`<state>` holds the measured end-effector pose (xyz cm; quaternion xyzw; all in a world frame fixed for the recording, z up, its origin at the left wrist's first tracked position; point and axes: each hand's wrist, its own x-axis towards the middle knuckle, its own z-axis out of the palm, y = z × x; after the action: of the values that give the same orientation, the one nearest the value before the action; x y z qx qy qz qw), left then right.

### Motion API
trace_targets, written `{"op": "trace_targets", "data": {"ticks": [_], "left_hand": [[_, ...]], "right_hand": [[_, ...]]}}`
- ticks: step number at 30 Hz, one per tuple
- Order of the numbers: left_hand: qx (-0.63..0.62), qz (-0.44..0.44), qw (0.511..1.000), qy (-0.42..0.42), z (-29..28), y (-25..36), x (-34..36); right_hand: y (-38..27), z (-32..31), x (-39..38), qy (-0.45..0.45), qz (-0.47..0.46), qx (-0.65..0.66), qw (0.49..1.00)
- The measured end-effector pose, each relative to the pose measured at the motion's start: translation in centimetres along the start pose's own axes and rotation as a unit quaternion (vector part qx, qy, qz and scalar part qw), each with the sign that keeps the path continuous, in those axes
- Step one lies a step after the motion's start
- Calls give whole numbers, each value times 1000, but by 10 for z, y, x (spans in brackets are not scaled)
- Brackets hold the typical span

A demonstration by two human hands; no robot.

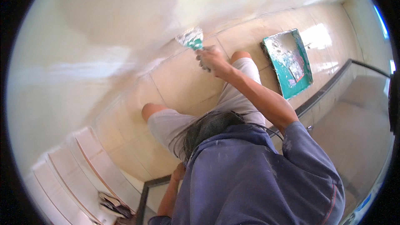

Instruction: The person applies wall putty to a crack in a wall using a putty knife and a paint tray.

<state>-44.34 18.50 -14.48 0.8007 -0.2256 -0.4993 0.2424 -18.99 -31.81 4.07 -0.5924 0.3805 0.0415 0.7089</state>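
Note:
My right hand (pixel 213 60) is closed round the green handle of a putty knife (pixel 194 41). White putty coats the knife's broad blade, which is at or close to the foot of the pale wall (pixel 125 21); whether it touches, I cannot tell. Dried smears mark the fingers. Down by my left hip is my left hand (pixel 179 172), its fingers mostly hidden by my shirt and shorts. To the right of my right knee, a green tray (pixel 302 87) streaked with white putty lies on the tiled floor (pixel 246 33). A flat, red-edged piece (pixel 296 73) rests inside it.
Tiled steps (pixel 87 154) rise at the lower left, with a pair of dark shoes (pixel 113 206) on them. A dark-framed panel (pixel 325 93) runs along the right, and another dark frame (pixel 143 200) stands near my left arm. Damp-looking patches darken the wall ahead.

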Motion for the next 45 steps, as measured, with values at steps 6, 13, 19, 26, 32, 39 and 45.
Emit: {"op": "trace_targets", "data": {"ticks": [6,13,19,26,32,39,45], "left_hand": [[75,-106,978,-164,-82,102,11],[84,-92,992,15,-96,152,-12],[29,-226,974,-5,-99,167,-6],[26,-214,977,11,-100,163,-8],[3,-192,981,-1,-103,164,-7],[-66,-168,984,12,-82,129,-2],[80,-62,995,2,-93,143,2]], "right_hand": [[-19,-44,-35,39,-99,19,994],[97,-19,39,2,38,-74,997],[126,32,73,2,113,27,993],[108,61,80,10,113,74,991],[78,64,49,15,101,81,991],[23,68,-1,-14,71,91,993],[-21,63,-40,-45,20,102,994]]}}
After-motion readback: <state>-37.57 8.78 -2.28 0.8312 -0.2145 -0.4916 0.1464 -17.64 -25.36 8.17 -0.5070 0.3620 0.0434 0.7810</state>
